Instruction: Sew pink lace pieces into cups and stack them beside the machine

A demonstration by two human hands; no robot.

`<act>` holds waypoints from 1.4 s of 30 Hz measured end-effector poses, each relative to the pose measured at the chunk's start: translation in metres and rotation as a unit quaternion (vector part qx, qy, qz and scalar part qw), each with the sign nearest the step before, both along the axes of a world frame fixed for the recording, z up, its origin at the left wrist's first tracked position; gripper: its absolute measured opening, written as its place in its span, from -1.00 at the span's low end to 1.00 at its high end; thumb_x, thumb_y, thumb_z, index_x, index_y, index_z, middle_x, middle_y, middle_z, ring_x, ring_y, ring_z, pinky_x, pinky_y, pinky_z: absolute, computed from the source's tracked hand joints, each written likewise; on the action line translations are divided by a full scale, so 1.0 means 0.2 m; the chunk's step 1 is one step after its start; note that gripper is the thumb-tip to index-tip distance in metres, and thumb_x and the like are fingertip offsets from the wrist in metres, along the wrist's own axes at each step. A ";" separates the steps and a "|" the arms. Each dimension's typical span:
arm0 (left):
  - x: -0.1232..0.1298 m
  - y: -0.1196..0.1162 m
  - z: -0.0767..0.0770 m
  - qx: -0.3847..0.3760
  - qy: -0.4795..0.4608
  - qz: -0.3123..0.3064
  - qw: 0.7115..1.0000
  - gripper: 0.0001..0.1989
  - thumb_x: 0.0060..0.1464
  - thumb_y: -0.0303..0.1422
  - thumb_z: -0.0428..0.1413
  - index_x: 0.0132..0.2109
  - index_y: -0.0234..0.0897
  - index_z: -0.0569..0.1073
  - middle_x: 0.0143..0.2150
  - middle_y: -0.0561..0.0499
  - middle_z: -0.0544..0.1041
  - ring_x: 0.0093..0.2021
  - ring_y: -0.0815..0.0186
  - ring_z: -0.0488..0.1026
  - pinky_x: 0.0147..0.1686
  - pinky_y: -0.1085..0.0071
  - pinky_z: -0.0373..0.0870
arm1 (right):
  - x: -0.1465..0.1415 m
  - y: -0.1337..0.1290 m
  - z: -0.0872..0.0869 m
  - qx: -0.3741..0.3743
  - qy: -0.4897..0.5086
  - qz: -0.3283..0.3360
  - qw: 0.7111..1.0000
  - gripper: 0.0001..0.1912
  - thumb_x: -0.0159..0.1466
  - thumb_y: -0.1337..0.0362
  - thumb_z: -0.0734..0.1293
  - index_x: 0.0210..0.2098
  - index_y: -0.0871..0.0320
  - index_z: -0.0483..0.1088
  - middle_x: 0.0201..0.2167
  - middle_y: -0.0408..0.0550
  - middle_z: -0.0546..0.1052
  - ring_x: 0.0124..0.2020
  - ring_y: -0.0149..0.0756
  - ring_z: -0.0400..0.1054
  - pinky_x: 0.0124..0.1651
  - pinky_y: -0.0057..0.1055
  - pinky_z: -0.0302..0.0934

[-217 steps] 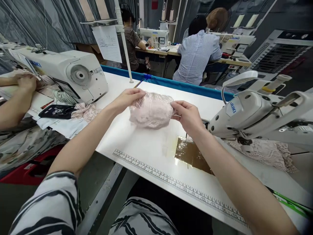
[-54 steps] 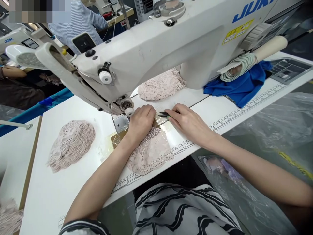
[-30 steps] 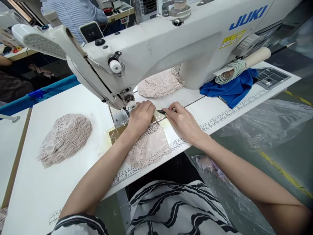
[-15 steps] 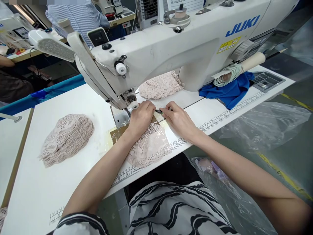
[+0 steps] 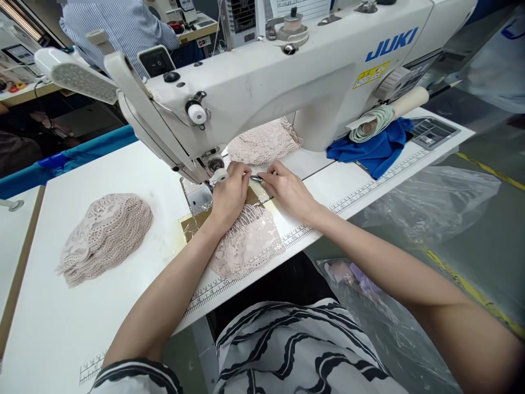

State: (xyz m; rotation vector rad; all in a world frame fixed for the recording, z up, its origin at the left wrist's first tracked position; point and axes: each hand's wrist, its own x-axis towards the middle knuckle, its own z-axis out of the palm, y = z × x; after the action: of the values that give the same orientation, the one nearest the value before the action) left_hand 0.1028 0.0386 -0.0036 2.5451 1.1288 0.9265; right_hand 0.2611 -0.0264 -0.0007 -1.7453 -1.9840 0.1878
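My left hand (image 5: 231,194) is beside the needle area of the white sewing machine (image 5: 262,82), its fingers bent together and what they pinch hidden. Under its wrist, a pale pink lace piece (image 5: 246,246) lies on the table edge, partly under clear plastic. My right hand (image 5: 289,191) is closed on a small, thin metal tool (image 5: 256,178), whose tip points at the left fingertips. The tool's kind is too small to tell.
A stack of pink lace pieces (image 5: 109,235) lies on the left of the white table (image 5: 135,306). More lace (image 5: 266,143) sits behind the needle, under the machine arm. Blue cloth (image 5: 371,150) and a roll of pale tape (image 5: 373,125) are at right. Clear plastic bags (image 5: 435,202) are beyond the edge.
The view has shifted slightly. My right hand has come closer to the left fingertips, and the tool now shows shiny metal between the hands. The lace piece stays at the table edge.
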 end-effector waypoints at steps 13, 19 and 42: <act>0.00 -0.03 0.00 -0.006 -0.015 -0.007 1.000 -0.85 0.38 -0.38 -0.09 -0.09 -0.24 0.36 -0.09 -0.03 0.55 -0.11 0.24 0.53 -0.20 0.39 0.38 | 0.23 -0.15 -0.04 0.091 -0.138 -0.008 0.986 -0.59 0.46 0.19 0.13 0.15 0.14 0.45 0.06 0.21 0.44 0.09 0.11 0.24 0.03 0.02 0.16; -0.01 -0.03 0.00 0.009 -0.025 -0.034 0.999 -0.83 0.39 -0.36 -0.09 -0.05 -0.24 0.38 -0.01 -0.04 0.56 -0.04 0.27 0.53 -0.13 0.41 0.40 | 0.00 -0.01 -0.02 0.052 -0.144 0.074 0.985 -0.48 0.44 0.00 0.14 0.20 0.17 0.41 0.25 0.23 0.31 0.26 0.09 0.11 0.24 -0.02 0.01; -0.01 -0.03 0.00 0.090 0.030 -0.083 0.992 -0.77 0.39 -0.37 -0.09 -0.10 -0.25 0.46 0.00 -0.06 0.60 -0.01 0.23 0.54 -0.05 0.32 0.41 | 0.16 -0.17 0.03 0.086 -0.008 -0.030 0.996 -0.65 0.34 0.17 0.31 0.03 0.21 0.49 0.01 0.16 0.51 -0.03 0.03 0.40 -0.06 -0.09 0.31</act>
State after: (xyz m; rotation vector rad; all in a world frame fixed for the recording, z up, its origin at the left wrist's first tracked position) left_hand 0.1012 0.0328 -0.0030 2.7783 0.8666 0.9558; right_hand 0.2923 -0.0614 0.0046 -1.6974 -1.8970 -0.0171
